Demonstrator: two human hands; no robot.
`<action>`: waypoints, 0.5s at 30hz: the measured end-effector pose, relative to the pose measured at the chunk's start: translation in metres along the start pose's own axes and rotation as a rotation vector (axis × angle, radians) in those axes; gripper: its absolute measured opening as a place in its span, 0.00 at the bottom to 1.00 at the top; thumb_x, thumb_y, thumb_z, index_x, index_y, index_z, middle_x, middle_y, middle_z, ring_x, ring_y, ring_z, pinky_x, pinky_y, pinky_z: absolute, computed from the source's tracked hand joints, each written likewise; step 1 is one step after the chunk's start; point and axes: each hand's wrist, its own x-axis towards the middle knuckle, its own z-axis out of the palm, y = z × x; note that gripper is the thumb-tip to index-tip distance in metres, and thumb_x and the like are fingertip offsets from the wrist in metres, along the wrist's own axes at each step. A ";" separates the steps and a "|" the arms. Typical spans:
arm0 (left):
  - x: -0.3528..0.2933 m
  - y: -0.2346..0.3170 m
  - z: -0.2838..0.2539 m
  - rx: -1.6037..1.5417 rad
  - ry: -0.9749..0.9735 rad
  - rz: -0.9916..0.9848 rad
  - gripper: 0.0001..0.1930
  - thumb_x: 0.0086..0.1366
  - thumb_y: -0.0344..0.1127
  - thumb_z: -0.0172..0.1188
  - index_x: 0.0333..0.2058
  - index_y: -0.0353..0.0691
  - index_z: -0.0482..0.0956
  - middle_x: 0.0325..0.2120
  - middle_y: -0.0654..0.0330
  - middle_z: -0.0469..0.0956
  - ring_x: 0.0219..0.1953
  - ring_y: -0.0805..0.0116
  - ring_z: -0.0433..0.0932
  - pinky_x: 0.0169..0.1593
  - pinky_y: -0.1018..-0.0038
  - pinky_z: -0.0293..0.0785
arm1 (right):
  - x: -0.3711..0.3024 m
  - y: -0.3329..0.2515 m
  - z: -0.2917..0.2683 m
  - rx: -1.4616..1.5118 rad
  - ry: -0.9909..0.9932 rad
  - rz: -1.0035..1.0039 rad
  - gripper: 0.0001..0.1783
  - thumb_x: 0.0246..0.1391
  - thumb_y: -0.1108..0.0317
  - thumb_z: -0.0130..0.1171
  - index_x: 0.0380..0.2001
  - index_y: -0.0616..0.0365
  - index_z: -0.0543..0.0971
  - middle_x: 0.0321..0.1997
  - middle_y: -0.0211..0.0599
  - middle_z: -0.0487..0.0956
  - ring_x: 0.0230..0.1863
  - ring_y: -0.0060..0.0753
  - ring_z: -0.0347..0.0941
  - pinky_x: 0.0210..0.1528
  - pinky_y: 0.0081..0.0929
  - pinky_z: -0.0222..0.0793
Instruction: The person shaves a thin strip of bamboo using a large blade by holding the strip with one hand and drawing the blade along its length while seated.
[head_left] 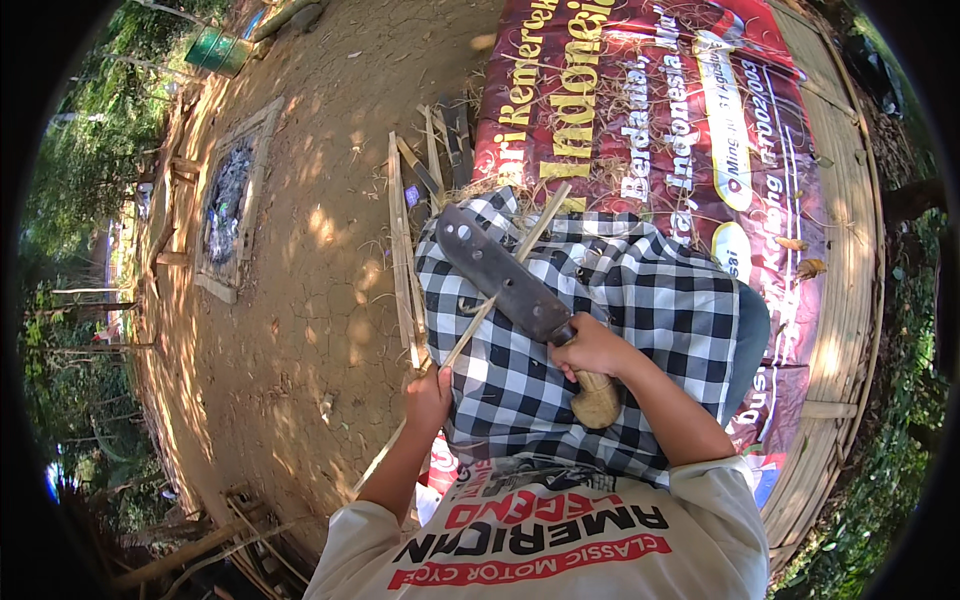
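At the frame's centre, the right hand [592, 350] grasps a broad, dark, wood-handled metal knife [512, 292]; lower left of centre, the left hand [428, 398] is closed around a thin, pale wooden strip [467, 337] passing under the knife.

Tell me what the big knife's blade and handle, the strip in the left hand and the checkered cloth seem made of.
Blade: metal, probably steel, judging by its flat, dull, dark grey face.
Handle: apparently wood, smooth, light brown with darker patches.
Strip: likely bamboo or wood, unpainted, pale and straight.
Checkered cloth: fabric, matte, draping in soft folds; fibre unclear.
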 end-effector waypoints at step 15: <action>0.001 0.003 0.000 0.000 0.070 0.036 0.21 0.69 0.49 0.47 0.28 0.36 0.75 0.14 0.42 0.71 0.20 0.40 0.75 0.25 0.52 0.70 | 0.002 0.002 -0.035 0.316 0.139 -0.194 0.11 0.39 0.81 0.58 0.30 0.64 0.71 0.19 0.38 0.72 0.17 0.33 0.71 0.22 0.30 0.70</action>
